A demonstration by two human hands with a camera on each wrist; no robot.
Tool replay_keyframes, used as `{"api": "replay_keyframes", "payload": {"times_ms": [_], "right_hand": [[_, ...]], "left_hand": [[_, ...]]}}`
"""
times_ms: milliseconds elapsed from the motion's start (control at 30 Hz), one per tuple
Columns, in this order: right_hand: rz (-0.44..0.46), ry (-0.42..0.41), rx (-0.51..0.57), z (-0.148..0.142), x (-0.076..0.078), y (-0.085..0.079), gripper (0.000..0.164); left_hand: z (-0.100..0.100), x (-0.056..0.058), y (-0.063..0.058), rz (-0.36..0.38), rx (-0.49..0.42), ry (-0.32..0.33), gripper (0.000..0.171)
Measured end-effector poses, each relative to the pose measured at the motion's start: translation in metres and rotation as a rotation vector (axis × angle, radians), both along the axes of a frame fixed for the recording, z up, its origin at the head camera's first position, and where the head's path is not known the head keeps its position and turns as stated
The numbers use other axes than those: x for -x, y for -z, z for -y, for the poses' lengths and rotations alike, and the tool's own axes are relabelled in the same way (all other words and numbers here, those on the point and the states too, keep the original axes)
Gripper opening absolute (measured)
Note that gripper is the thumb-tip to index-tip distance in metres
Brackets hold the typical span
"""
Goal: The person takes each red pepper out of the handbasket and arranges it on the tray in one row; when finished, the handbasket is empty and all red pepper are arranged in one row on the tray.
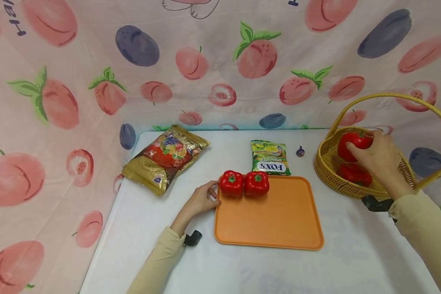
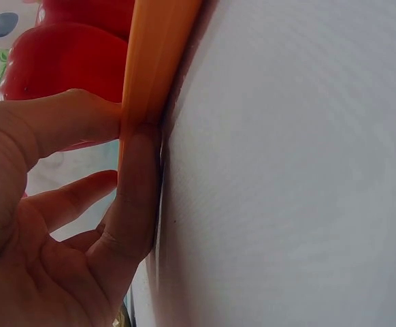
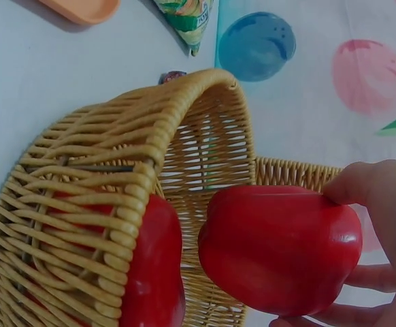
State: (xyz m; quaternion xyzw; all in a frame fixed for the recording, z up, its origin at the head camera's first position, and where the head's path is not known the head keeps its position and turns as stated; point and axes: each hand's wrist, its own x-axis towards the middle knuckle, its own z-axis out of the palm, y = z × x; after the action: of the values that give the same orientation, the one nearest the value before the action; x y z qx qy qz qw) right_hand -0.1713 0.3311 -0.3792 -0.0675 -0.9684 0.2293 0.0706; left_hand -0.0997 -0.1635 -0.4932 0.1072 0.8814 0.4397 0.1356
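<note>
A right hand (image 1: 378, 161) grips a red pepper (image 1: 347, 148) at the mouth of a wicker basket (image 1: 325, 174), a second pepper (image 1: 354, 174) just beneath, the handle (image 1: 393, 95) arching beyond. Left of that grip lie a lollipop (image 1: 300, 151) and green packet (image 1: 269, 158). The left hand (image 1: 201, 199) pinches an orange tray (image 1: 272, 220) by its edge, near a third pepper (image 1: 231, 184) and a fourth pepper (image 1: 256, 184). Open tabletop (image 1: 338, 218) separates tray from basket.
</note>
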Motion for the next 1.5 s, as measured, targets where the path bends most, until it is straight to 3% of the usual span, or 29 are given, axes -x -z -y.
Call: {"api": "replay_keyframes", "payload": {"times_ms": [1500], "right_hand": [[-0.081,0.016,0.004,0.028,-0.022,-0.019,0.075]], "left_hand": [[-0.001,0.0,-0.003,0.027,-0.006,-0.007,0.064]]}}
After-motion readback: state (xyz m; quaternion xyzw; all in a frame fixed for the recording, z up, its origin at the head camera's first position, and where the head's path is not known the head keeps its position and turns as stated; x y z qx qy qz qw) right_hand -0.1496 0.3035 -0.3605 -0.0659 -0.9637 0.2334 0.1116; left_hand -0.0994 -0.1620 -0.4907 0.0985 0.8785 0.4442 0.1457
